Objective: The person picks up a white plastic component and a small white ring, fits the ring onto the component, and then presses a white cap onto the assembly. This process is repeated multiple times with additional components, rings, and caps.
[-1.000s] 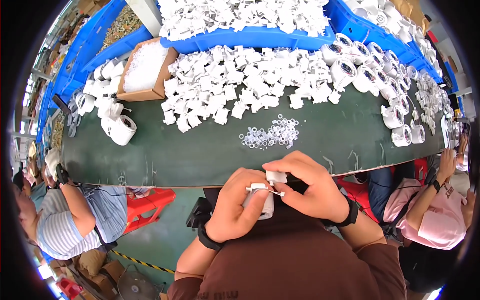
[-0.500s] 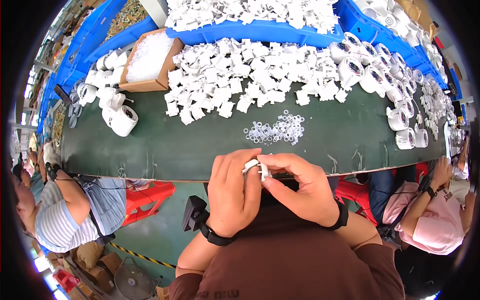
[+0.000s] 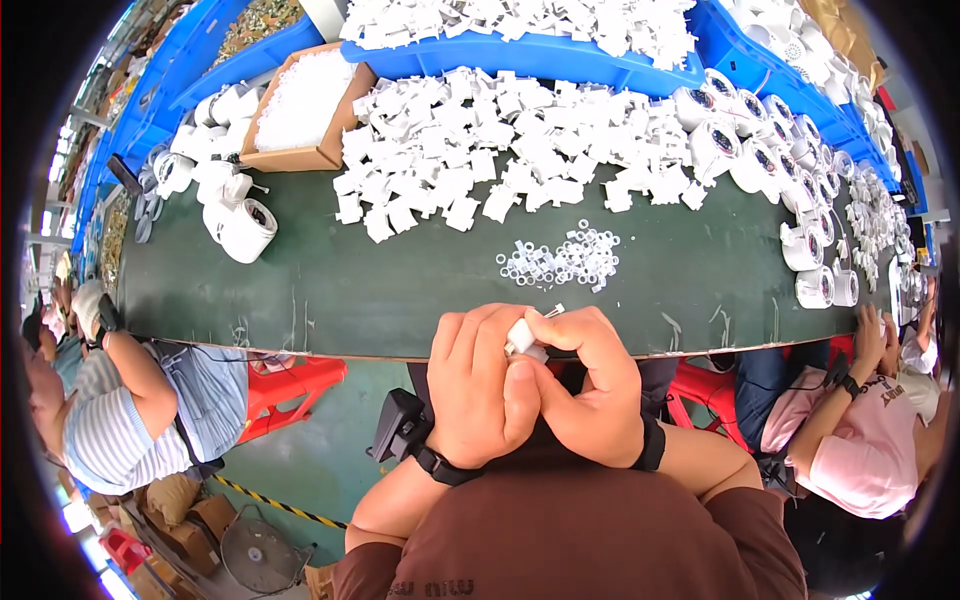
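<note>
Both hands are brought together in front of the chest, just beyond the brown shirt (image 3: pixel 580 535) and beside the near edge of the worktop (image 3: pixel 360 290). They hold one small white part (image 3: pixel 519 337) between them, at the top of the place where the hands meet. The left hand (image 3: pixel 475 395) shows its back to the camera; its fingers (image 3: pixel 468 350) point away from the body and bend over, grasping the part from the left side. The left thumb (image 3: pixel 521 398) lies upright along the inner side, near the right hand. The right hand (image 3: pixel 598 395) comes from the other side, with its forefinger (image 3: pixel 578 332) bent toward the part and its thumb below, so these fingers are grasping the same part. How the inner fingertips press, I cannot tell, because they are hidden. A small white connector (image 3: pixel 558 311) stands out above the right forefinger. The forearms come inward from both sides, each with a black wristband (image 3: pixel 652 446) at the wrist. Beyond the hands, on the worktop, lies a pile of small translucent rings (image 3: pixel 562 258), and farther a wide heap of white plastic pieces (image 3: pixel 430 155).
</note>
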### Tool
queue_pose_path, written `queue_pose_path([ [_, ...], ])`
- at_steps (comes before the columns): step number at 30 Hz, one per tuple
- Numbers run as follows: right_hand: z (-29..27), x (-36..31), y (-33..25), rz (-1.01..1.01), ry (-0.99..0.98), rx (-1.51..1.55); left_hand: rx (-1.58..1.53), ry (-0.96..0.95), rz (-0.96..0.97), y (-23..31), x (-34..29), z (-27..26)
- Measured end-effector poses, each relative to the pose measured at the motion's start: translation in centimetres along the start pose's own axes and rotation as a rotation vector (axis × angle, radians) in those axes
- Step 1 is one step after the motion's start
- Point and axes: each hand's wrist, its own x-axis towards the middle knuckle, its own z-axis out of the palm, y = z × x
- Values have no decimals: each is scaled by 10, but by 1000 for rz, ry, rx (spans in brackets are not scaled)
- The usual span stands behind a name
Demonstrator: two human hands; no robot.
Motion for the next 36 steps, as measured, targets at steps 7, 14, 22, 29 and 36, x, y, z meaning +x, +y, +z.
queue_pose_path([
  [7, -18, 3, 2, 108, -75, 129, 16, -5, 43, -4, 7, 0],
  [14, -86, 52, 22, 38, -20, -590, 75, -186, 151, -5, 16, -15],
  [22, -86, 79, 62, -159, -7, -851, 51, -66, 111, -2, 10, -2],
  [29, -84, 84, 51, -168, 48, -643, 61, -44, 113, -3, 11, 1],
  [36, -61, 79, 60, -120, -72, -653, 83, -81, 115, -3, 13, 3],
])
